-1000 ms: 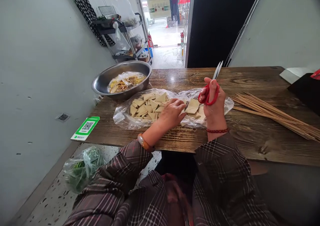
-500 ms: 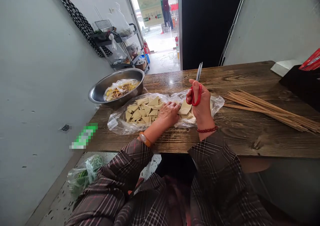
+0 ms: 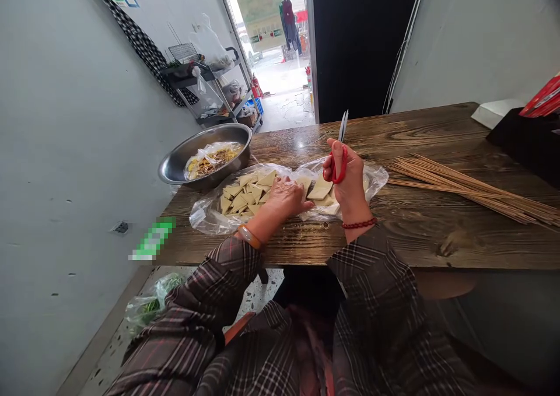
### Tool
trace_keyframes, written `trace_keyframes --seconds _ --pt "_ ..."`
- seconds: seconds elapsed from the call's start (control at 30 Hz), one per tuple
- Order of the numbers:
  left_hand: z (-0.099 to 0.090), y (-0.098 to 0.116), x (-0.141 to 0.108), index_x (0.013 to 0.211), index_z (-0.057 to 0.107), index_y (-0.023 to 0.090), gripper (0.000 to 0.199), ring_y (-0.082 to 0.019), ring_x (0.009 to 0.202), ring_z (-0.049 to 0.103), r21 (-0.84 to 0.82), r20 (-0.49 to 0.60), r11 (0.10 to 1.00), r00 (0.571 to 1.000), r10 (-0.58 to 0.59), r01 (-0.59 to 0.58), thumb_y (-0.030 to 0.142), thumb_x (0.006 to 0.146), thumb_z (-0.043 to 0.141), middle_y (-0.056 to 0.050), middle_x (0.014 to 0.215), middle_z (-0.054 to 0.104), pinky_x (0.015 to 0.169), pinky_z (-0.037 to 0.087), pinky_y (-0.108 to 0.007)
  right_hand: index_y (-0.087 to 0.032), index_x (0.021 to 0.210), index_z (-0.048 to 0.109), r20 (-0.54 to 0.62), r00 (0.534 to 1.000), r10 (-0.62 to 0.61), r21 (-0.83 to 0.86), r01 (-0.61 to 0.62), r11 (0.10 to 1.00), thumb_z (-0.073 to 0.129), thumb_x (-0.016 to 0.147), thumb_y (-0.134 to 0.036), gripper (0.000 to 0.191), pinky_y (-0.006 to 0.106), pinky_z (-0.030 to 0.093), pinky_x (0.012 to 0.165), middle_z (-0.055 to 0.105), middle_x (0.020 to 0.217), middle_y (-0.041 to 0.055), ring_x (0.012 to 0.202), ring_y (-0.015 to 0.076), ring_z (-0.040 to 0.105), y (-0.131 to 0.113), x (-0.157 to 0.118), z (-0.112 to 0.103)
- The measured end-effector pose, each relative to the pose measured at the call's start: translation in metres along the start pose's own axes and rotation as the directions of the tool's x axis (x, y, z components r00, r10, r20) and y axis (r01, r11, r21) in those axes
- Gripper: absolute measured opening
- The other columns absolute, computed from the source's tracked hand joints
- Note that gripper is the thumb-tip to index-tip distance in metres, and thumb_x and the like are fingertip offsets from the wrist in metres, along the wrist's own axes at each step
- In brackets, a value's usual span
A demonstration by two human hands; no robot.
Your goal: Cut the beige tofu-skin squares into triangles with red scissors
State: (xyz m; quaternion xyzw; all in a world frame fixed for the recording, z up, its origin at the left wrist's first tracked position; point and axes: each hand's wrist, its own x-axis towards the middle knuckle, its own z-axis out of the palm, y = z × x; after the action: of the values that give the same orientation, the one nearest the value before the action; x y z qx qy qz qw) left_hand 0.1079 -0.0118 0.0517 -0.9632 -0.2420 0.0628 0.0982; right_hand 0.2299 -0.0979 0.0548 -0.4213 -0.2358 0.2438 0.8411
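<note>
My right hand point(image 3: 350, 177) grips a pair of scissors point(image 3: 339, 165) by the red handles, with the blades pointing up and away. My left hand point(image 3: 286, 198) lies palm down over the right side of a heap of cut tofu-skin triangles point(image 3: 242, 196), thumb apart from the fingers; what is under its palm is hidden. The triangles lie on a clear plastic bag point(image 3: 203, 218). Between and below my hands, larger square tofu-skin sheets point(image 3: 321, 189) rest on more plastic, partly covered by the right hand.
A steel basin point(image 3: 168, 165) holding a plastic bag of yellowish food stands at the table's left end. Long wooden skewers point(image 3: 464, 189) lie to the right. Beyond them is a black holder point(image 3: 525, 142) with red packets. A bag of greens point(image 3: 153, 300) is on the floor.
My left hand has slid left, off the square sheets and onto the triangles, uncovering more of the sheets. The right hand keeps the scissors raised. The view has shifted slightly.
</note>
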Motion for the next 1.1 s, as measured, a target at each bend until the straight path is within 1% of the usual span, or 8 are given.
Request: trace_keyframes --seconds 0.1,0.23,0.4,0.6,0.73,0.9,1.0,1.1 --pt "-0.003 -0.001 0.004 0.116 0.070 0.010 0.050 -0.040 0.118 0.057 -0.025 0.053 1.000 0.998 -0.017 0.018 0.047 0.084 0.064 -0.024 0.113 0.070 0.099 0.040 -0.049 -0.022 0.095 0.064 -0.005 1.000 -0.004 -0.008 0.004 1.000 0.067 0.084 -0.057 0.037 0.021 0.031 0.039 0.054 0.057 -0.0085 0.041 0.0053 0.045 0.000 0.001 -0.001" --pt "-0.003 0.006 0.007 0.108 0.074 0.007 0.036 -0.040 0.116 0.059 -0.047 0.073 0.998 0.996 -0.042 0.045 0.031 0.083 0.064 -0.025 0.107 0.071 0.099 0.041 -0.048 -0.022 0.094 0.064 -0.001 1.000 -0.010 0.026 0.010 1.000 0.068 0.083 -0.055 0.035 0.021 0.031 0.039 0.055 0.057 -0.0086 0.040 0.0051 0.044 0.001 0.001 -0.002" --pt "0.002 0.011 0.010 0.107 0.074 0.007 0.032 -0.036 0.117 0.061 -0.018 0.020 0.994 0.994 -0.110 0.110 0.022 0.089 0.052 -0.024 0.103 0.072 0.098 0.042 -0.045 -0.022 0.095 0.064 -0.008 1.000 0.010 0.016 -0.010 1.000 0.068 0.083 -0.055 0.036 0.020 0.031 0.038 0.055 0.057 -0.0083 0.040 0.0051 0.045 0.003 0.002 -0.005" --pt "0.002 0.006 0.018 0.106 0.076 0.007 0.032 -0.034 0.110 0.065 -0.023 0.035 0.987 0.987 -0.157 0.158 0.021 0.090 0.052 -0.024 0.104 0.073 0.094 0.045 -0.041 -0.022 0.097 0.066 -0.003 1.000 -0.005 0.029 0.005 1.000 0.068 0.085 -0.054 0.034 0.020 0.031 0.037 0.056 0.058 -0.0080 0.039 0.0054 0.046 0.003 0.002 -0.007" --pt "0.003 0.002 0.021 0.108 0.075 0.008 0.033 -0.033 0.104 0.068 -0.038 0.005 0.981 0.982 -0.188 0.188 0.019 0.089 0.050 -0.023 0.104 0.074 0.093 0.045 -0.041 -0.022 0.096 0.066 -0.023 1.000 0.014 0.054 -0.013 0.998 0.069 0.085 -0.052 0.032 0.019 0.032 0.037 0.056 0.056 -0.0084 0.039 0.0048 0.045 0.001 0.002 -0.008" --pt "0.000 -0.003 0.018 0.107 0.075 0.016 0.033 -0.029 0.097 0.069 -0.181 -0.044 0.944 0.957 -0.287 0.275 0.026 0.089 0.050 -0.016 0.101 0.076 0.087 0.046 -0.037 -0.021 0.097 0.067 -0.021 1.000 0.007 0.080 -0.006 0.997 0.071 0.083 -0.053 0.035 0.018 0.033 0.037 0.057 0.056 -0.0084 0.039 0.0045 0.046 0.000 0.002 -0.008" --pt "-0.002 -0.004 0.016 0.108 0.075 0.020 0.033 -0.025 0.094 0.069 -0.262 -0.065 0.930 0.957 -0.281 0.256 0.028 0.088 0.049 -0.011 0.101 0.077 0.082 0.045 -0.033 -0.022 0.097 0.068 -0.025 1.000 0.001 0.075 0.001 0.997 0.072 0.082 -0.055 0.037 0.018 0.033 0.036 0.057 0.055 -0.0090 0.039 0.0044 0.045 0.000 0.002 -0.007" --pt "0.000 -0.003 0.017 0.110 0.074 0.020 0.034 -0.024 0.093 0.069 -0.262 -0.072 0.938 0.965 -0.251 0.225 0.029 0.090 0.048 -0.011 0.101 0.077 0.082 0.045 -0.033 -0.022 0.095 0.067 -0.035 0.999 0.001 0.082 0.002 0.997 0.073 0.081 -0.054 0.036 0.018 0.033 0.037 0.056 0.054 -0.0095 0.039 0.0044 0.045 -0.001 0.001 -0.006"
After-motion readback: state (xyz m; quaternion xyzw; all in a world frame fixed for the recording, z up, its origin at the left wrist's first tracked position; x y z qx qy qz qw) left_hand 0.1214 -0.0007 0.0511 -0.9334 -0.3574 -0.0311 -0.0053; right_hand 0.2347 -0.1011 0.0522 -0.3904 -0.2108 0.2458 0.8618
